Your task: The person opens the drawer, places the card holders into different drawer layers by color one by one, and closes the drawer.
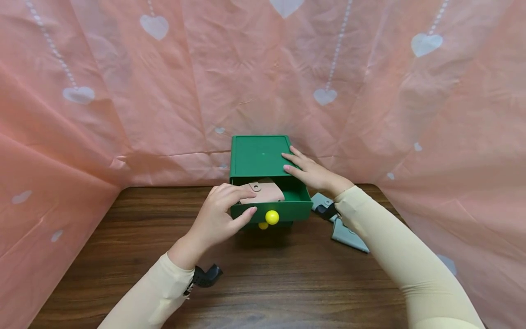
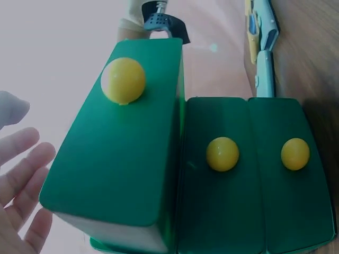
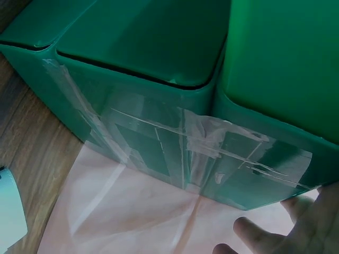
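Note:
A green drawer cabinet (image 1: 260,155) with round yellow knobs stands on the table, and its top drawer (image 1: 296,211) is pulled out. Inside that drawer a pink wallet (image 1: 269,192) with a snap tab leans up over the front edge. My left hand (image 1: 219,212) is at the drawer's left front, fingers over the wallet and thumb near the drawer front. Its fingers look loosely spread in the left wrist view. With straight fingers, my right hand (image 1: 310,172) rests on the right edge of the cabinet's top.
Two light blue wallets (image 1: 348,235) lie on the table to the right of the cabinet, partly under the right forearm. Below the pulled-out drawer, two lower drawers (image 2: 222,206) are closed. Clear tape (image 3: 206,143) runs along the cabinet's side. A pink curtain (image 1: 164,114) hangs behind.

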The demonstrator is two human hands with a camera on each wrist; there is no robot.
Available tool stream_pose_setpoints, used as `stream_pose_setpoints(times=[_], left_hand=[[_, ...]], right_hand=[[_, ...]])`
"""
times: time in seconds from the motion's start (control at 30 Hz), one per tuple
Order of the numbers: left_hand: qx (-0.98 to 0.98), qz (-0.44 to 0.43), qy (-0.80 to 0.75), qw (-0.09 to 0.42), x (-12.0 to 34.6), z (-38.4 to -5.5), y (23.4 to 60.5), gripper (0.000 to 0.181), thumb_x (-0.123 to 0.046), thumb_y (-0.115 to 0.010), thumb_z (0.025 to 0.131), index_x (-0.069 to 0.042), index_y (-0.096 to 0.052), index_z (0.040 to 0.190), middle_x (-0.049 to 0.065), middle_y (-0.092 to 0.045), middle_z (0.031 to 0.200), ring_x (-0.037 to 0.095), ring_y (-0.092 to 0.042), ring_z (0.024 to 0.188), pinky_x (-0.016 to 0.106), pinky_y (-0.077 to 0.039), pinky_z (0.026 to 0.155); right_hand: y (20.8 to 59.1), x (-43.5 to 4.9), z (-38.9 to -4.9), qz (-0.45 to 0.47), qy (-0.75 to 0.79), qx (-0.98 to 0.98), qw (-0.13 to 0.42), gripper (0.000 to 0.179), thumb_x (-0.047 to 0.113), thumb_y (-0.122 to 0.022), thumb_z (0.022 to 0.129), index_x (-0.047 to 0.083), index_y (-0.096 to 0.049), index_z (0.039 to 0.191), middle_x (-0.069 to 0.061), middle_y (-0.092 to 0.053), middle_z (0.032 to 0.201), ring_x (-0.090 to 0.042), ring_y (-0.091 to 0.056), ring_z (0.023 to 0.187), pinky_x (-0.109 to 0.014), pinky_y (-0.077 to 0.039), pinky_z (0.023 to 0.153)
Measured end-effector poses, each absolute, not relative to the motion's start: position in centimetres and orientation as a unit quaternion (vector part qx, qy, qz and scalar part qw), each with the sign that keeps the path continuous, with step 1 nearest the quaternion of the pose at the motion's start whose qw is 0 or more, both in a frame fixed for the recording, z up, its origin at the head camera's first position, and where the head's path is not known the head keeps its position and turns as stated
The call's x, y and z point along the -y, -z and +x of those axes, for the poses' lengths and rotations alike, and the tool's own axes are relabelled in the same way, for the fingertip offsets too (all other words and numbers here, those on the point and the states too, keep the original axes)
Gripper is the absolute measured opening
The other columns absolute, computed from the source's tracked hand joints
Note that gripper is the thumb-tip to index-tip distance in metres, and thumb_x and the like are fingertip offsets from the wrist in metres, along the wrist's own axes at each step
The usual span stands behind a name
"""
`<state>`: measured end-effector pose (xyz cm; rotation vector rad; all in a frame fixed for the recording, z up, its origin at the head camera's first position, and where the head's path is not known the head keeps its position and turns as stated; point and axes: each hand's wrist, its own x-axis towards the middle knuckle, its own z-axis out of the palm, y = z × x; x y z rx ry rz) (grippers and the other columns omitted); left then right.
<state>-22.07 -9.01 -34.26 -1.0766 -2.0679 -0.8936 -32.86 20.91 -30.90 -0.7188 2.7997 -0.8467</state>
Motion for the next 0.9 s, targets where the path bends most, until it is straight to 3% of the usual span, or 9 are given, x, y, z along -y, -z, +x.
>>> stream_pose_setpoints(times=[0.27, 0.53, 0.9], left_hand=[[0.782, -0.402, 0.292, 0.377, 8.1, -21.4, 35.2, 0.025, -0.023, -0.079, 0.085, -0.011, -0.075, 0.106, 0.001, -0.071, 0.106, 0.023, -0.06, 0.091, 0.041, -0.042, 0.079], [0.779, -0.388, 0.249, 0.425, 7.1, -20.4, 35.9, 0.019, -0.023, -0.076, 0.085, -0.011, -0.076, 0.101, 0.0, -0.07, 0.096, 0.022, -0.061, 0.091, 0.043, -0.043, 0.079], [0.778, -0.381, 0.214, 0.452, 6.1, -20.0, 36.8, 0.022, -0.027, -0.076, 0.084, -0.011, -0.076, 0.099, 0.0, -0.069, 0.091, 0.021, -0.062, 0.087, 0.04, -0.045, 0.074]], right_hand=[[31.0, -21.0, -32.9, -0.245, 0.265, -0.931, 0.059, 0.07, 0.061, -0.036, 0.103, 0.027, -0.019, 0.162, 0.001, 0.007, 0.168, -0.03, 0.002, 0.154, -0.063, -0.012, 0.117], [31.0, -21.0, -32.9, -0.239, 0.278, -0.928, 0.063, 0.072, 0.065, -0.037, 0.101, 0.03, -0.019, 0.161, 0.004, 0.007, 0.168, -0.028, 0.003, 0.154, -0.063, -0.013, 0.117], [31.0, -20.9, -32.9, -0.233, 0.29, -0.926, 0.07, 0.072, 0.066, -0.037, 0.1, 0.033, -0.018, 0.161, 0.007, 0.008, 0.168, -0.027, 0.004, 0.154, -0.064, -0.012, 0.116]])
